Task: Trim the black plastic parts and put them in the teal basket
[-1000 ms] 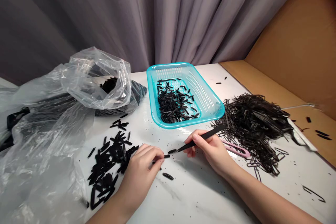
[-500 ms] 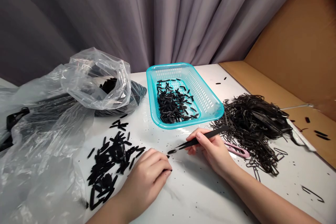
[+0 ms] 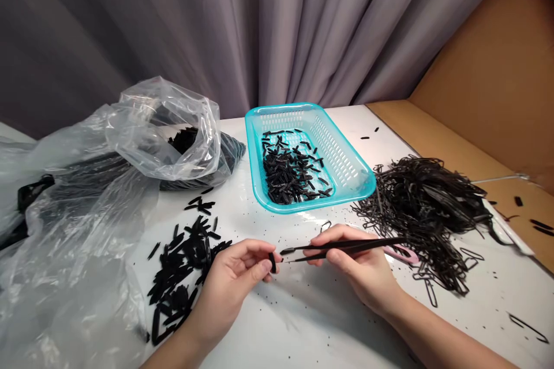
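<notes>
Nearest, reaching in from the lower edge over the white tabletop [image 3: 311, 323]: left hand [image 3: 234, 279], forearm angled up and to the right, palm turned inward, thumb and fingers pinched shut on a small black oblong plastic piece [image 3: 272, 262]. Held just above the tabletop between the two hands, long axis roughly up and down. Just to its right, right hand [image 3: 359, 268], forearm coming in from the lower right corner, fingers clamped around slim black tweezers [image 3: 341, 248]; long axis nearly level, tips pointing left, close to the piece, contact not clear. Left of the left hand, a loose heap of black plastic pieces [image 3: 182, 277] beside a crumpled clear plastic bag [image 3: 86, 213]. Behind the right hand, a pink tool [image 3: 404, 252] at the edge of a tangle of black wire loops [image 3: 428, 207]. Farther back, a teal plastic mesh basket [image 3: 259, 173] holding more black pieces. Beyond, a grey curtain [image 3: 216, 29].
</notes>
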Tool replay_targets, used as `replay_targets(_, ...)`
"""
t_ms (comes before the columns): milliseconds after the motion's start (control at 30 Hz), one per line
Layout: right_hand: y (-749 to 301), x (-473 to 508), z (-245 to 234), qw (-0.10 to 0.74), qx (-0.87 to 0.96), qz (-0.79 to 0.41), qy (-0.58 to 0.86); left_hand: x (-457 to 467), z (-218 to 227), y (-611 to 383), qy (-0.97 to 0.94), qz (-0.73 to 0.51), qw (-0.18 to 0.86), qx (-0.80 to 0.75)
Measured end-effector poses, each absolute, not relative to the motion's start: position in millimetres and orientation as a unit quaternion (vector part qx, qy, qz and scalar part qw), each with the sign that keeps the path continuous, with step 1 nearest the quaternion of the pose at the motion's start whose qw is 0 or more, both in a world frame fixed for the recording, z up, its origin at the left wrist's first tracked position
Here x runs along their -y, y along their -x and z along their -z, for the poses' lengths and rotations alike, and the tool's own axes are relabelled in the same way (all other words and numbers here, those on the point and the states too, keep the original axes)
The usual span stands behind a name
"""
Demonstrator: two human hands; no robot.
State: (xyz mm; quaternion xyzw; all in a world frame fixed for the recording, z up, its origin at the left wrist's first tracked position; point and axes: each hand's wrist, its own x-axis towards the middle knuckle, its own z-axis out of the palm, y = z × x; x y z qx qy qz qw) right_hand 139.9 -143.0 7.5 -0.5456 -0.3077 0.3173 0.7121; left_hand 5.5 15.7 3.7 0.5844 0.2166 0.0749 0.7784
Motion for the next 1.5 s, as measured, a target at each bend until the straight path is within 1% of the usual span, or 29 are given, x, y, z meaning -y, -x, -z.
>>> replay_targets(167,-143,143,-1,0.697,0.315,-0.284,0.579,-16,-7,-5,-0.566,-0.071,0.789,-0.229)
replay_targets(233,-145,145,-2,0.686,0.340,-0.226,0.602,-15,-8,-5,-0.567,-0.075,0.788,-0.228)
replay_targets(300,-147,147,-6,0.662,0.400,-0.138,0.618,-15,-7,-4,-0.570,-0.076,0.786,-0.226)
replay_targets(367,-147,149,-13,0.606,0.493,-0.057,0.622,-15,-7,-4,-0.573,-0.073,0.786,-0.221)
replay_targets(467,-142,146,-20,0.455,0.620,0.022,0.638,-13,-8,-4,-0.582,-0.064,0.787,-0.193)
replay_targets(533,-136,143,-20,0.362,0.664,0.058,0.651,-11,-9,-5,-0.593,-0.057,0.787,-0.160)
replay_targets(600,-131,140,-16,0.304,0.681,0.056,0.664,-8,-11,-5,-0.602,-0.043,0.786,-0.135)
replay_targets(667,-128,139,-12,0.281,0.685,0.032,0.672,-4,-12,-3,-0.605,-0.034,0.784,-0.131)
replay_targets(733,-127,139,-10,0.273,0.687,0.037,0.672,-2,-12,-2,-0.611,-0.040,0.779,-0.136)
replay_targets(800,-127,140,-9,0.284,0.691,0.079,0.660,-1,-12,0,-0.620,-0.057,0.771,-0.135)
replay_targets(900,-126,140,-7,0.329,0.684,0.117,0.640,-1,-12,2,-0.632,-0.075,0.761,-0.126)
replay_targets(1033,-125,139,-3,0.395,0.667,0.119,0.621,0,-12,4,-0.641,-0.096,0.753,-0.113)
replay_targets(1167,-127,139,1,0.420,0.655,0.116,0.618,2,-12,4,-0.651,-0.122,0.741,-0.110)
replay_targets(1367,-123,137,1,0.406,0.662,0.127,0.617,0,-13,5,-0.684,-0.131,0.708,-0.114)
replay_targets(1433,-127,139,-7,0.368,0.680,0.129,0.620,-5,-15,6,-0.723,-0.141,0.665,-0.126)
replay_targets(1500,-140,147,-19,0.326,0.688,0.137,0.634,-11,-17,6,-0.775,-0.158,0.595,-0.142)
